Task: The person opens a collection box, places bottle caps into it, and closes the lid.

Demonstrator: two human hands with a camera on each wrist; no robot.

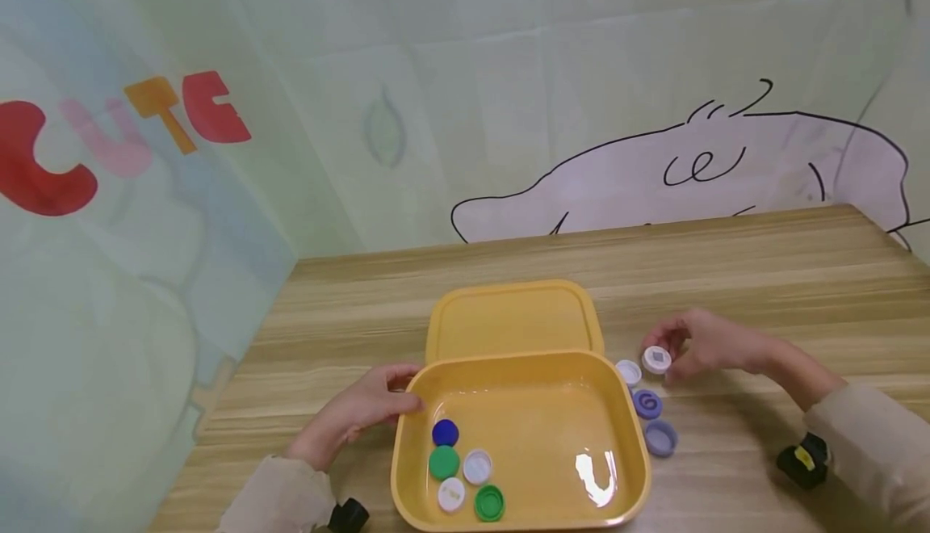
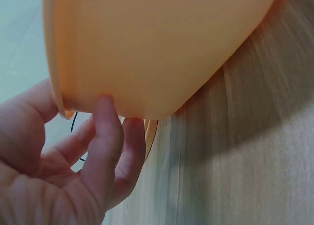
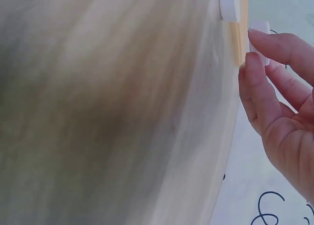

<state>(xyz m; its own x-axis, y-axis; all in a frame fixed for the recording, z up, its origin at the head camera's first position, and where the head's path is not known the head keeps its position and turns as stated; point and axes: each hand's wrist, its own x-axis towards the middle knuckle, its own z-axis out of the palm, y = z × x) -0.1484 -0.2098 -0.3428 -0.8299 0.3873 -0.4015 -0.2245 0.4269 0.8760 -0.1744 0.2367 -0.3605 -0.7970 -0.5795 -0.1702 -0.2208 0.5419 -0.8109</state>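
Note:
In the head view, my left hand (image 1: pixel 363 404) grips the upper left corner of a yellow plastic box (image 1: pixel 538 420). The left wrist view has the thumb over the rim and the fingers against the box's outer wall (image 2: pixel 147 48). To the right of the box, my right hand (image 1: pixel 715 346) pinches a white bottle cap (image 1: pixel 657 360) with a small grey square on it. That cap is partly hidden by fingers in the right wrist view. Beside the box lie a white cap (image 1: pixel 628 372), a purple cap with a spiral (image 1: pixel 647 404) and a hollow-side-up purple cap (image 1: pixel 660 438).
Several caps sit in the box's left part, among them a blue cap (image 1: pixel 446 433), a green cap (image 1: pixel 444 463) and a white cap (image 1: pixel 451 495). Behind the box lies its yellow lid (image 1: pixel 512 319). The wooden table (image 1: pixel 349 299) ends at a printed cloth backdrop (image 1: pixel 436 97).

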